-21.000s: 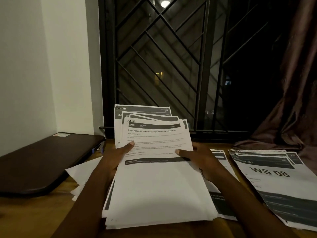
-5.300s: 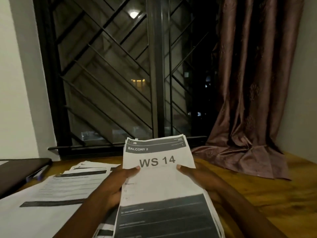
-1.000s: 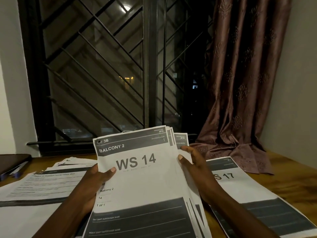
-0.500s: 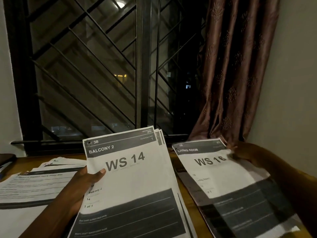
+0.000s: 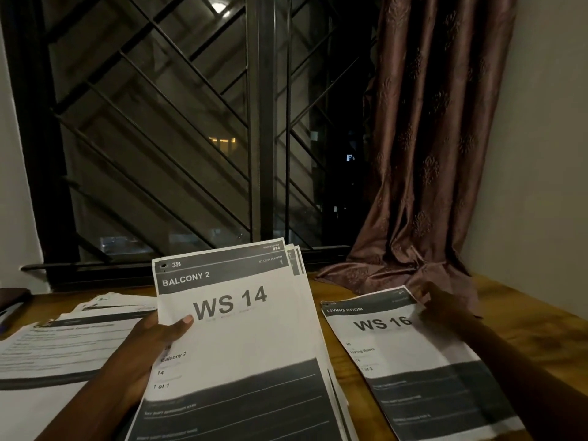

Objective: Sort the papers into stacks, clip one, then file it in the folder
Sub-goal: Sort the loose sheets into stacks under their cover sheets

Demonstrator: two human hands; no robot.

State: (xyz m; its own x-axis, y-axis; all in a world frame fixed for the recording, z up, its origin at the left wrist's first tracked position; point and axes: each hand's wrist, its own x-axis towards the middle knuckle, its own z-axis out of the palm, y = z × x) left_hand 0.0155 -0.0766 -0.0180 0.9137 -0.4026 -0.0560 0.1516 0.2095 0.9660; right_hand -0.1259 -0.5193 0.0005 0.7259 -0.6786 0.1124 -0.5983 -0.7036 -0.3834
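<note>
My left hand (image 5: pixel 152 345) grips a tilted bundle of printed sheets (image 5: pixel 241 345), thumb on the top page marked "WS 14, Balcony 2". To the right, a sheet marked "WS 16, Living Room" (image 5: pixel 410 361) lies on the wooden table (image 5: pixel 521 319). My right hand (image 5: pixel 442 308) rests on that sheet's far right corner; the grip is too dark to make out. A third stack of text pages (image 5: pixel 60 348) lies flat at the left. No clip is visible. A dark edge at the far left (image 5: pixel 12 297) may be the folder.
A barred window (image 5: pixel 197 138) runs along the table's far edge. A brown curtain (image 5: pixel 423 186) hangs at the right and pools on the table just behind the "WS 16" sheet. A wall closes the right side.
My right hand has carried the "WS 16" sheet from the bundle to the right and lowered it flat onto the table. The left hand still holds the bundle.
</note>
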